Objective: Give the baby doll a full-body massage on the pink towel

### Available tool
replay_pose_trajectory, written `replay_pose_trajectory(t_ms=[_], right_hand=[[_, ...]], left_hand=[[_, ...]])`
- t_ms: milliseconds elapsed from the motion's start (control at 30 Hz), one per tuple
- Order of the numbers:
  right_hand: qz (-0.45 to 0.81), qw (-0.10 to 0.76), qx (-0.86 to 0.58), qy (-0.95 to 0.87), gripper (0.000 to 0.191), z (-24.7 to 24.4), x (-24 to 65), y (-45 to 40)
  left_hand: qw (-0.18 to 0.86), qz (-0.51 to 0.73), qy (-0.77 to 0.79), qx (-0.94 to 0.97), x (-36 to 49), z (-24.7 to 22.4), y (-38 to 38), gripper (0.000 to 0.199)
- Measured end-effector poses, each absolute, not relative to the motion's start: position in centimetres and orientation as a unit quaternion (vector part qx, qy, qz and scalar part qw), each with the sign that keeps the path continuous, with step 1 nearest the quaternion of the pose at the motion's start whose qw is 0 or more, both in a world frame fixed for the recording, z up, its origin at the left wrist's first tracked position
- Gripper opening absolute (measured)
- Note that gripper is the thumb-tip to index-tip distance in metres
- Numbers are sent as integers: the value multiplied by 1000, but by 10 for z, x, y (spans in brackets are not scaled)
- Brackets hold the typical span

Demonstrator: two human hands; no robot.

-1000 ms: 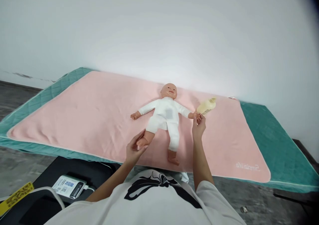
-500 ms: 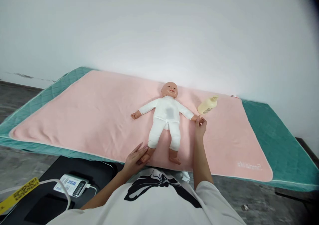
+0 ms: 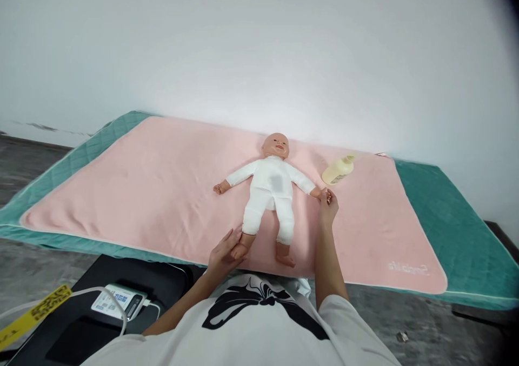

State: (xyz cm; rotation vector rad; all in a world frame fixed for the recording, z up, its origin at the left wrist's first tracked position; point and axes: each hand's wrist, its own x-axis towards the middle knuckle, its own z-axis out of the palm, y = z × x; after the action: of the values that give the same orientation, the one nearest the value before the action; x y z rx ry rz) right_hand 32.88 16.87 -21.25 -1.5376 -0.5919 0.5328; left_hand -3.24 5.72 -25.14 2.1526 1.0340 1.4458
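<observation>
A doll (image 3: 272, 185) in a white top and trousers lies on its back on the pink mat (image 3: 141, 182), head toward the wall. My left hand (image 3: 225, 252) is at the doll's foot on the left, fingers around its ankle and heel. My right hand (image 3: 328, 204) pinches the doll's small hand at the right, thumb and fingers closed on it. Beyond my right hand a pale yellow bottle (image 3: 338, 171) lies on its side on the mat. The doll's other arm and other leg rest spread on the mat, untouched.
Under the pink mat is a green quilted cover (image 3: 458, 225), showing at both ends. A white wall (image 3: 259, 47) rises behind. At the lower left, a black seat (image 3: 85, 301) bears a white device (image 3: 118, 301) with a cable and a yellow tag (image 3: 36, 314).
My left hand and the doll's foot have moved up slightly, and the leg has bent a little. My right hand has barely shifted. The view has moved slightly.
</observation>
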Motion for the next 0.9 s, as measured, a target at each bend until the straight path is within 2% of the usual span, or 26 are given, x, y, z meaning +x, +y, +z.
replay_pose_trajectory(t_ms=[167, 400, 633, 900], right_hand=[[197, 653, -666, -302, 47, -184, 314, 165], [171, 613, -637, -435, 39, -149, 279, 158], [95, 509, -587, -622, 37, -155, 244, 151], [50, 421, -583, -693, 38, -174, 226, 151]], left_hand=[[180, 514, 351, 762, -16, -227, 71, 73], [210, 484, 397, 751, 9, -190, 97, 63], [254, 491, 396, 733, 25, -172, 124, 57], [318, 494, 413, 696, 31, -157, 138, 55]])
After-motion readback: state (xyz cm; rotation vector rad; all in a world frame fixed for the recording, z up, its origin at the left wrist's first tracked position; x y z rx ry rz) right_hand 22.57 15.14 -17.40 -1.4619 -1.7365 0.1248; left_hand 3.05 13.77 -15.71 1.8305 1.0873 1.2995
